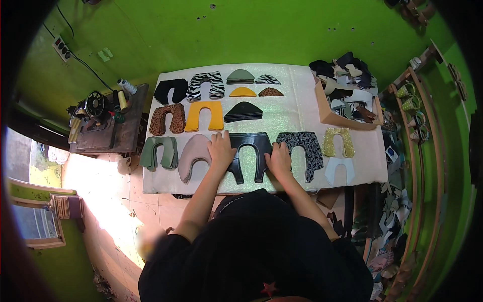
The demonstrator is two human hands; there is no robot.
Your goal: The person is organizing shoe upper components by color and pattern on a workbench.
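Observation:
A stack of glossy black U-shaped pieces (249,138) lies on the table, its two legs pointing toward me. My left hand (220,150) is closed on its left edge, with the fingertips at the upper corner. From the other side my right hand (279,157) grips its right edge with bent fingers. Beside my left hand lies a pale pink U-shaped stack (187,163), partly covered by the hand. Just right of my right hand is a black U-shaped stack with white line patterns (314,151).
More U-shaped stacks in green (148,153), leopard print (157,121), yellow (205,106) and zebra print surround them. Half-moon pieces (243,111) lie farther back. A cardboard box of scraps (347,119) stands at the right; a sewing machine (93,113) stands left of the table.

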